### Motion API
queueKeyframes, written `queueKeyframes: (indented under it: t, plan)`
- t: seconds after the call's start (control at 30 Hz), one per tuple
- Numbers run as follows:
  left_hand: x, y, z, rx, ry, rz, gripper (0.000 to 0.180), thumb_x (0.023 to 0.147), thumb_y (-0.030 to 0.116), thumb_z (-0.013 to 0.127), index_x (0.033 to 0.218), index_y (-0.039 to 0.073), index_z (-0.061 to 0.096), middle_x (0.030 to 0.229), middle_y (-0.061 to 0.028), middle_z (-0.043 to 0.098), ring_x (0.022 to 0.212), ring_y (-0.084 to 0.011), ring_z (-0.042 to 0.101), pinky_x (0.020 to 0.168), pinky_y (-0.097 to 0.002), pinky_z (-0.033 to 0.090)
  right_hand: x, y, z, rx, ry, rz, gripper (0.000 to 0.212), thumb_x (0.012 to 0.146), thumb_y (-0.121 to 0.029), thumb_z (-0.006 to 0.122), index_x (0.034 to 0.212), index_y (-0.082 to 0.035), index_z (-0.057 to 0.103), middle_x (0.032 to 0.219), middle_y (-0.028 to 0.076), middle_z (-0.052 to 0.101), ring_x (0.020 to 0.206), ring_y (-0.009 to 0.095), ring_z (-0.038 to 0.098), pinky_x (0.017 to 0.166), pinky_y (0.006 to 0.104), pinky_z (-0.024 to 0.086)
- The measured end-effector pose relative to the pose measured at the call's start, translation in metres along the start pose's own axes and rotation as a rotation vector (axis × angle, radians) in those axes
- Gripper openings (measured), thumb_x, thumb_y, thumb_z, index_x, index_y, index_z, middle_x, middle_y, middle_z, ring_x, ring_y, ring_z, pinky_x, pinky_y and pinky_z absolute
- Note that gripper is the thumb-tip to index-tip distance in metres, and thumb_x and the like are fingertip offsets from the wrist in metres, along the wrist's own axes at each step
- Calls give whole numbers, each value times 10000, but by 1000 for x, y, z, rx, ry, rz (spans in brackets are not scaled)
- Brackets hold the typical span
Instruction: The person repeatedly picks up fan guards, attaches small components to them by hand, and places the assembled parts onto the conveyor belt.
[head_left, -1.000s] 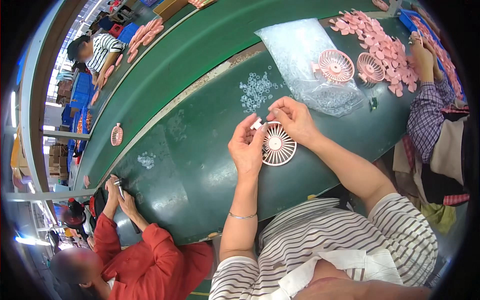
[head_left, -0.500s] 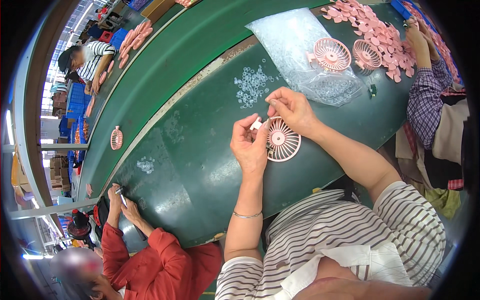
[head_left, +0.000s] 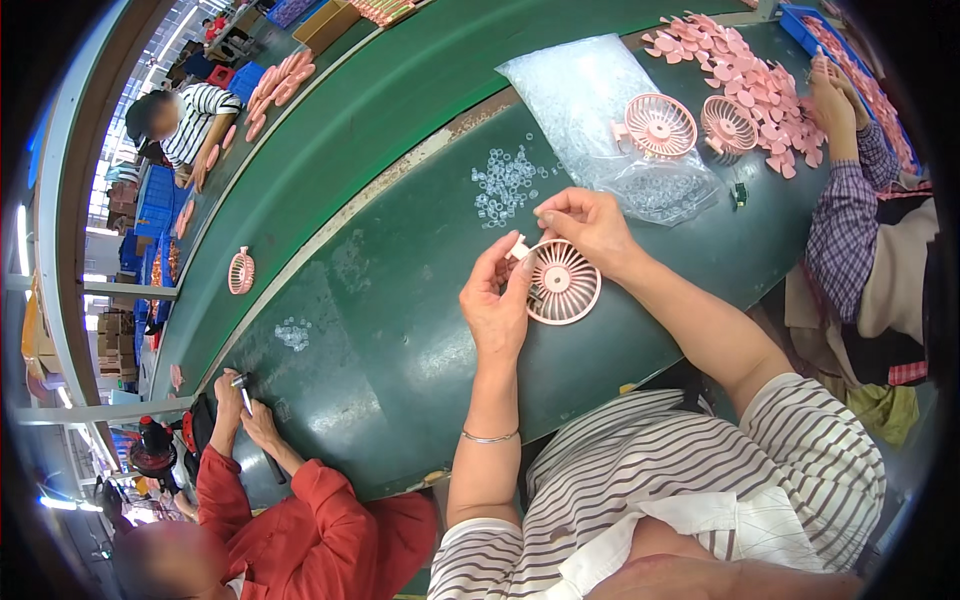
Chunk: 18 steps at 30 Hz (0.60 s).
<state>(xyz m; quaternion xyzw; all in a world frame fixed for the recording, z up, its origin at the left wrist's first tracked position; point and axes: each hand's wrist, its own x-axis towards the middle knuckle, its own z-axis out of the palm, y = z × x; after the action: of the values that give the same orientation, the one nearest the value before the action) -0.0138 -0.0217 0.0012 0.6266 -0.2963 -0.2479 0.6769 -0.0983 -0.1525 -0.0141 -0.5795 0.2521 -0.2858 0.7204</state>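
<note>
Between thumb and fingers, my left hand (head_left: pixel 497 310) grips a round pink fan housing (head_left: pixel 571 292) by the edge where its short pale neck (head_left: pixel 519 247) sticks out. The slatted side faces up, and the rim's left part is hidden by my thumb. My right hand (head_left: pixel 590 230) is closed in a pinch just above the housing's top edge; whatever is between its fingertips is too small to make out. Just beyond my hands lies a loose pile of small clear plastic rings (head_left: pixel 505 185).
A clear bag of rings (head_left: pixel 590 95) lies beyond, with two pink housings (head_left: pixel 661 126) on and beside it. Pink fan blades (head_left: pixel 750 90) are heaped far right, near a small green circuit board (head_left: pixel 739 195). Co-workers sit both sides; one in red holds a hammer (head_left: pixel 243 392).
The whole view has shifted slightly. My left hand still grips the fan housing, and my right hand's pinch has stayed close to the housing's top edge.
</note>
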Motion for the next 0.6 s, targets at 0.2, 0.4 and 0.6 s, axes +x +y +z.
queueKeyframes:
  t: [0.2, 0.4, 0.6]
  plan:
    - [-1, 3, -1, -73, -22, -16, 298, 783, -8, 645, 1064, -32, 551, 900, -71, 619, 770, -85, 575, 703, -212, 484, 1, -12, -6, 161, -89, 135, 141, 778, -32, 658, 903, 29, 635, 754, 59, 627, 641, 86, 576, 572, 186, 473]
    - [-2, -1, -1, -77, -31, 34, 267, 771, -5, 655, 1009, -30, 538, 878, -69, 610, 736, -81, 566, 678, -209, 479, -2, -18, -3, 211, -145, 218, 155, 764, -18, 670, 899, 41, 621, 796, 101, 644, 661, 110, 610, 610, 213, 510]
    - [-3, 0, -1, -43, -35, 37, 259, 760, 1, 667, 988, -27, 546, 849, -64, 607, 724, -84, 567, 671, -213, 479, -6, -23, 0, 163, -168, 179, 126, 783, -17, 640, 891, 46, 623, 791, 97, 643, 681, 108, 612, 617, 217, 510]
